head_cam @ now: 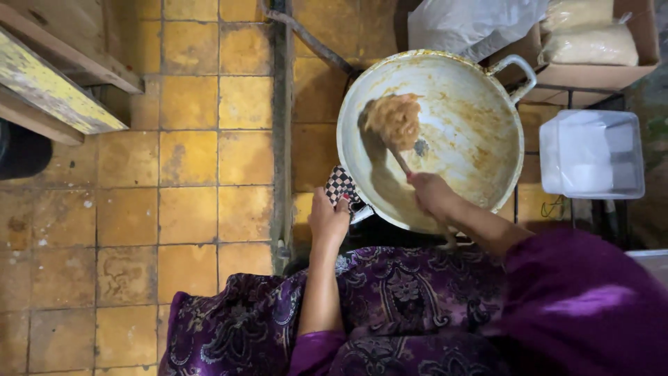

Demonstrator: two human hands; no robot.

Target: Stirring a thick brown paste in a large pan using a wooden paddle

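Now both hands busy — left (328,219) around checkered cloth (340,184), right (429,192) around spoon (399,159).

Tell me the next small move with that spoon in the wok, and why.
Probably draw the wooden spoon in the right hand back under the brown paste lump; it sits heaped on one side of the wide pale metal wok, while the left hand steadies the handle through a checkered cloth.
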